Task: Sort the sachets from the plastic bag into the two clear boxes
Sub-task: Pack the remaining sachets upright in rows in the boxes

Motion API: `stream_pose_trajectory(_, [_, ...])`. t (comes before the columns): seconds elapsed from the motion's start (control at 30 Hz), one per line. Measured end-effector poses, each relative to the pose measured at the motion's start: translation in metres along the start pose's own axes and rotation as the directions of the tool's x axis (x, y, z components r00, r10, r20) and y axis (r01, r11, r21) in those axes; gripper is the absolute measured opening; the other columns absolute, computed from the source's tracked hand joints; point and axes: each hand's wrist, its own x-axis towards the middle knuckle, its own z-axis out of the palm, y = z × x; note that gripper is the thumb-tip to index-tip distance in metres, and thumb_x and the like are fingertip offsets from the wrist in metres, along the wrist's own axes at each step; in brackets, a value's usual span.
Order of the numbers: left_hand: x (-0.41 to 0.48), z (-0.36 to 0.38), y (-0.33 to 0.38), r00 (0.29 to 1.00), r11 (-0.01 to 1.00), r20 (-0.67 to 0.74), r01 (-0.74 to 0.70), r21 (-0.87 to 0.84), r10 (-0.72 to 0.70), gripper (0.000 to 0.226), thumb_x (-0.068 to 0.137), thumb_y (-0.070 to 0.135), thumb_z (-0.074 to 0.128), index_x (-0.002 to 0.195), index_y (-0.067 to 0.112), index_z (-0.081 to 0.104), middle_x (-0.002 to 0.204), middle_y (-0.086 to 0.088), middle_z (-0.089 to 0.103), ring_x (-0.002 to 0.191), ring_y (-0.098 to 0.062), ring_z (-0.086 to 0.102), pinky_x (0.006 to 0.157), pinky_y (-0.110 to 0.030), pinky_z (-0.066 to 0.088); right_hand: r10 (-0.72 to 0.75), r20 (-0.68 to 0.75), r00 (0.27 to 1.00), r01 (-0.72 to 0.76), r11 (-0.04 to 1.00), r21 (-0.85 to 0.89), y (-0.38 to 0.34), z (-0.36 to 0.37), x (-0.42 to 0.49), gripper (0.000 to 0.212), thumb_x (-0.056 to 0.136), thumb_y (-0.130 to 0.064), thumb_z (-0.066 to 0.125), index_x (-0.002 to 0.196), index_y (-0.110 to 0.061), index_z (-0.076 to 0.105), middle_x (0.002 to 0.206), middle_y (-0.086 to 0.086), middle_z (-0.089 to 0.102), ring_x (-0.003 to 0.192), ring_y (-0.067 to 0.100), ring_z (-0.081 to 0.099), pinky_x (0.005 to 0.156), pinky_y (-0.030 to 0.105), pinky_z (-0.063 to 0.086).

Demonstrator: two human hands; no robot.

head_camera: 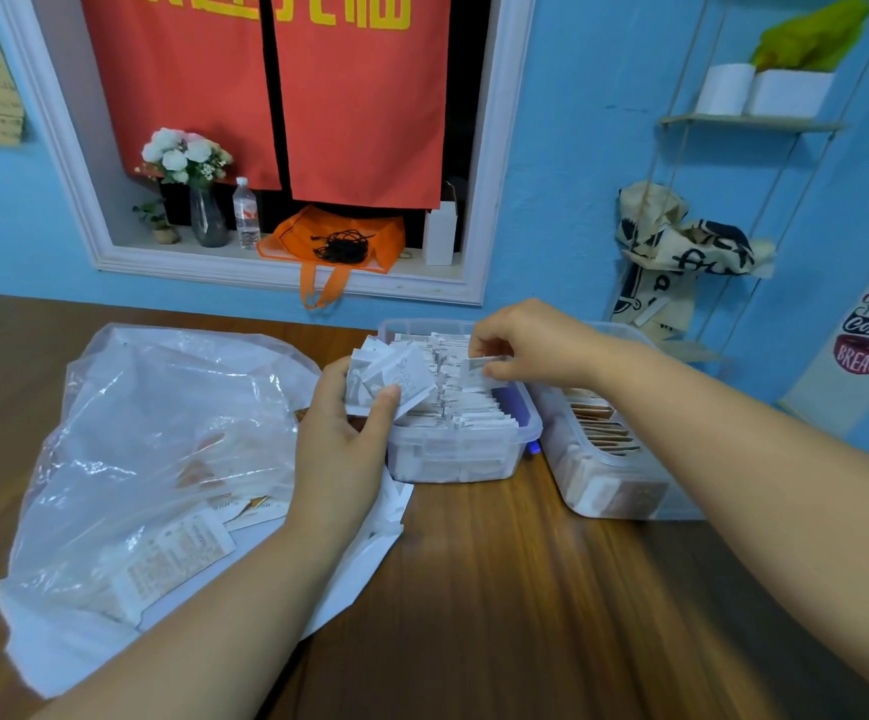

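Observation:
A clear plastic bag with white and brown sachets inside lies on the wooden table at the left. My left hand holds a small stack of white sachets at the left edge of the left clear box, which is packed with upright white sachets. My right hand pinches one white sachet over that box. The right clear box holds brown sachets and is partly hidden by my right forearm.
The wooden table meets a blue wall at the back. A window ledge behind holds a flower vase, a water bottle and an orange bag. A printed cloth bag hangs under a rope shelf at the right.

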Motion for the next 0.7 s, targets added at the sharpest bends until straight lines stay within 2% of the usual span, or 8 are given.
stream_pose_trajectory(0.13, [0.001, 0.0, -0.002, 1.0, 1.0, 0.01, -0.01, -0.005, 0.01, 0.021, 0.093, 0.021, 0.055, 0.112, 0.03, 0.051, 0.097, 0.025, 0.059, 0.092, 0.018, 0.054, 0.072, -0.002, 0.044, -0.012, 0.02, 1.0, 0.011, 1.0, 0.026, 0.001, 0.001, -0.001, 0.017, 0.082, -0.016, 0.065, 0.086, -0.03, 0.056, 0.082, -0.008, 0.057, 0.077, 0.012, 0.052, 0.071, 0.026, 0.043])
stream_pose_trajectory(0.2, [0.001, 0.0, -0.002, 1.0, 1.0, 0.007, -0.018, 0.001, 0.018, 0.021, 0.093, 0.021, 0.055, 0.109, 0.034, 0.05, 0.095, 0.026, 0.058, 0.091, 0.019, 0.054, 0.072, -0.002, 0.044, -0.012, 0.019, 1.0, 0.011, 0.997, 0.072, -0.001, 0.004, 0.001, 0.013, 0.083, -0.019, 0.068, 0.093, -0.026, 0.063, 0.084, -0.007, 0.06, 0.078, 0.011, 0.053, 0.073, 0.025, 0.043])
stream_pose_trajectory(0.33, [0.001, 0.001, -0.002, 1.0, 1.0, 0.006, -0.027, 0.002, 0.027, 0.022, 0.093, 0.021, 0.055, 0.111, 0.031, 0.05, 0.098, 0.024, 0.058, 0.093, 0.017, 0.054, 0.073, -0.003, 0.045, 0.014, 0.013, 1.0, -0.016, 0.994, 0.107, -0.004, 0.01, 0.008, 0.024, 0.082, -0.023, 0.071, 0.105, -0.018, 0.069, 0.093, -0.003, 0.066, 0.082, 0.008, 0.054, 0.078, 0.026, 0.044])
stream_pose_trajectory(0.53, [0.001, 0.001, -0.003, 1.0, 1.0, 0.01, -0.024, 0.004, 0.024, 0.023, 0.093, 0.022, 0.055, 0.112, 0.032, 0.048, 0.096, 0.027, 0.056, 0.091, 0.022, 0.052, 0.07, -0.001, 0.043, 0.013, 0.095, 0.995, -0.019, 0.998, 0.063, -0.002, 0.017, 0.01, 0.022, 0.091, -0.021, 0.059, 0.109, -0.015, 0.07, 0.098, -0.004, 0.061, 0.09, 0.01, 0.051, 0.077, 0.022, 0.039])
stream_pose_trajectory(0.63, [0.002, 0.001, -0.004, 1.0, 1.0, 0.009, -0.022, 0.009, 0.022, 0.023, 0.093, 0.022, 0.055, 0.112, 0.032, 0.047, 0.096, 0.028, 0.056, 0.091, 0.023, 0.051, 0.07, -0.001, 0.043, 0.055, 0.075, 0.996, -0.063, 0.993, 0.103, 0.003, 0.016, 0.009, 0.016, 0.087, -0.019, 0.065, 0.102, -0.018, 0.071, 0.095, -0.006, 0.064, 0.083, 0.005, 0.052, 0.068, 0.011, 0.037])
stream_pose_trajectory(0.7, [0.002, 0.002, -0.004, 1.0, 1.0, 0.006, -0.023, 0.016, 0.023, 0.023, 0.093, 0.023, 0.055, 0.112, 0.033, 0.047, 0.096, 0.028, 0.056, 0.091, 0.023, 0.052, 0.071, -0.001, 0.044, 0.073, 0.045, 0.996, -0.079, 0.987, 0.137, 0.003, 0.017, 0.012, 0.012, 0.084, -0.017, 0.069, 0.095, -0.018, 0.072, 0.093, -0.005, 0.068, 0.08, 0.005, 0.054, 0.071, 0.017, 0.041])
